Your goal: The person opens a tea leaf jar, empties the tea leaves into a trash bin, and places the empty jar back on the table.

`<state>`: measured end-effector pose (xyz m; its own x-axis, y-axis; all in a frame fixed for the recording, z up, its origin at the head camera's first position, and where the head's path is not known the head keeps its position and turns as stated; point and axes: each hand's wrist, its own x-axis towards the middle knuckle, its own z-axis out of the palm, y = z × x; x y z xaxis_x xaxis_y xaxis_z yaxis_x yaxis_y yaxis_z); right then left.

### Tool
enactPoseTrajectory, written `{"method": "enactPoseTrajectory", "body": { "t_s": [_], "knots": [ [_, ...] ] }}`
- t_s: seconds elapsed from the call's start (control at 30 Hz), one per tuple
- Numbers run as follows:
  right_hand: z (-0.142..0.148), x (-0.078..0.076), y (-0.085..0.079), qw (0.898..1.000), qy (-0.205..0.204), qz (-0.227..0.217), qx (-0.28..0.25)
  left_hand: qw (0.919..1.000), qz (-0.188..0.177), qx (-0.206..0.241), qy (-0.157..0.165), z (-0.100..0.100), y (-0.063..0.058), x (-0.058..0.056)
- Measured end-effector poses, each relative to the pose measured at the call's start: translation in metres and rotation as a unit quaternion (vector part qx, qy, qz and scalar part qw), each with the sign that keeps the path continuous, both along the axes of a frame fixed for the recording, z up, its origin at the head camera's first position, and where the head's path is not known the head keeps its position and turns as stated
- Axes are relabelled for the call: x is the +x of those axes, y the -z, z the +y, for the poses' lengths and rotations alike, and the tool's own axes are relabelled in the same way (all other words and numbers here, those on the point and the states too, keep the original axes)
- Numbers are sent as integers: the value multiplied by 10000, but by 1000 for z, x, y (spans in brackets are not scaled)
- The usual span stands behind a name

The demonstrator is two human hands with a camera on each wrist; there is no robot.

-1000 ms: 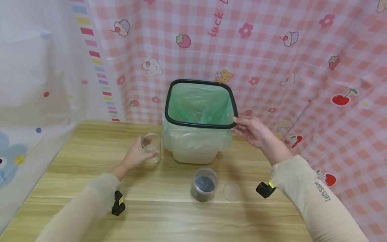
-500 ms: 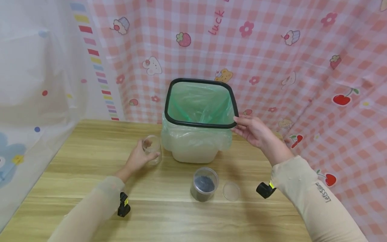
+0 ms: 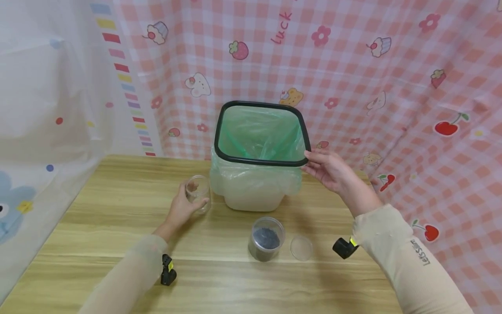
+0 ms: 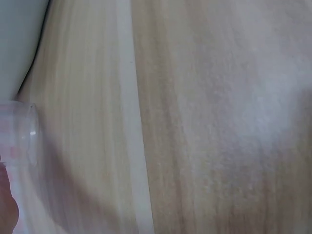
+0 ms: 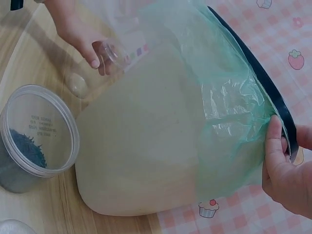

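My left hand (image 3: 182,209) is curled round a clear jar (image 3: 201,191) on the left side of the bench (image 3: 98,218), just beside the bin (image 3: 255,200); I cannot tell whether the jar's base touches the wood. My right hand (image 3: 329,171) pinches the right front corner of the bin's black rim (image 3: 259,163), with the green liner (image 3: 255,131) folded out under it. I judge the step in hand to be steadying the bin while I handle the clear jar, and the next move seems to call for an even hold on both, minding the rim if the jar comes up over it. In front of the bin stands a second jar (image 3: 262,255) with dark shreds inside, a clear disc (image 3: 301,248) lying near it. As for writing, my right sleeve (image 3: 415,270) carries a print that looks like "Let'sSlim", and the checked curtain (image 3: 345,26) says "luck" in pink. The right wrist view also shows lines of small lettering (image 5: 45,127) on the second jar, too faint for me to read.
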<state>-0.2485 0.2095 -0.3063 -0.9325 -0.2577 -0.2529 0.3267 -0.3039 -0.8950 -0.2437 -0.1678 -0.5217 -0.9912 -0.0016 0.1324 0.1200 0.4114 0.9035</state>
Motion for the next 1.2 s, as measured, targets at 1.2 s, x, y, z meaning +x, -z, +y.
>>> {"method": "enactPoseTrajectory", "body": {
  "t_s": [1.2],
  "knots": [
    [-2, 22, 53, 9079, 966, 2342, 3341, 9741, 1453, -1730, 119, 24, -13, 92]
  ]
}}
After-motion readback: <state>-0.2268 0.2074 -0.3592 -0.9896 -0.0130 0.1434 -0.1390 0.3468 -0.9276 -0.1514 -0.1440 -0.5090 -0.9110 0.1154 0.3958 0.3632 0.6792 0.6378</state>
